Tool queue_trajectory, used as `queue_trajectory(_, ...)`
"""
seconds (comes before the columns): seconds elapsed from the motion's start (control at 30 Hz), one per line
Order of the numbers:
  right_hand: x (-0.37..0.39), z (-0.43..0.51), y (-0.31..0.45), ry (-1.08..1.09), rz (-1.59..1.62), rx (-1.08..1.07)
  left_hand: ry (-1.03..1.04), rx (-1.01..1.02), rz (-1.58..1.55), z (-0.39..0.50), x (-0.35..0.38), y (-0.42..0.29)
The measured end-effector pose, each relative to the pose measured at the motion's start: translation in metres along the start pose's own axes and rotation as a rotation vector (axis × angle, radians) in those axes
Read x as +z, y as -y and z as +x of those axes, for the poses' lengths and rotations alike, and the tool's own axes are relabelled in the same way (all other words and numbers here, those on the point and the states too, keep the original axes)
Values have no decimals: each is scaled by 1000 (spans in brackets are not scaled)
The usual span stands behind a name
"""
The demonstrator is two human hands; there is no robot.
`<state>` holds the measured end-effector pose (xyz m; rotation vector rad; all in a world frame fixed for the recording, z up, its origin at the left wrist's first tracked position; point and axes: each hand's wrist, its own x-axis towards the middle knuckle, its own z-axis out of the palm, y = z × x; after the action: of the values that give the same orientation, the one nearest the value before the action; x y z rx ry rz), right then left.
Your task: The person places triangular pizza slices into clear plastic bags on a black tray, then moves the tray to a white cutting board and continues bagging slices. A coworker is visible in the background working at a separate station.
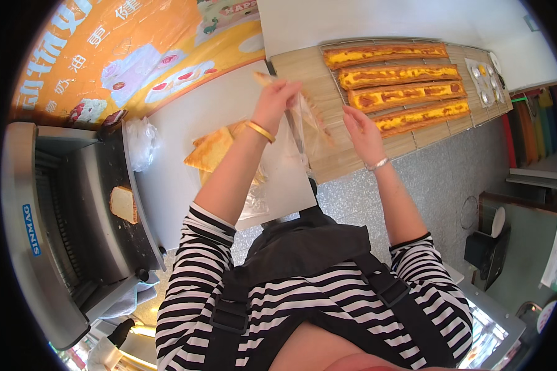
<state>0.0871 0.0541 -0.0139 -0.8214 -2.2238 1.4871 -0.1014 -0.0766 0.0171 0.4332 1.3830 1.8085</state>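
My left hand grips a clear plastic bag above the gap between two work surfaces. A thin, flat piece of baked bread or pastry shows through the film, seen nearly edge-on. My right hand is just right of the bag, thumb apart from the fingers and nothing visible in it. Its fingertips come close to the nearest of several long pastries with yellow filling. Under my left forearm lie folded golden flatbread-like pieces, partly hidden, beside crumpled clear wrapping.
The long pastries lie on a wire rack over a wood-grain board. A tray of round foil cups stands at its far end. At left, a bread slicer holds a bread slice; a plastic bag bundle lies beside it.
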Motion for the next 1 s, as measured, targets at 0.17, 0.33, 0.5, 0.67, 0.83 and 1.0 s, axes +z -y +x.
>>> queue_trajectory(0.17, 41, 25, -24, 462, 923, 271, 102, 18, 460, 14, 41, -51)
queue_trajectory(0.33, 111, 42, -58, 485, 1568, 401, 189, 12, 1024, 50, 77, -17)
queue_trajectory(0.5, 122, 47, -80, 451, 1765, 143, 256, -54, 1344, 48, 105, 44)
queue_trajectory(0.67, 114, 38, -96, 434, 1810, -2, 214, 364, 1132, -16, 82, 75)
queue_trajectory(0.83, 90, 18, -112, 585, 1925, 178, -533, 205, 534, -101, 28, 122)
queue_trajectory(1.0, 12, -98, -102, -178, 1139, 754, -405, -446, -114, -133, -6, 164)
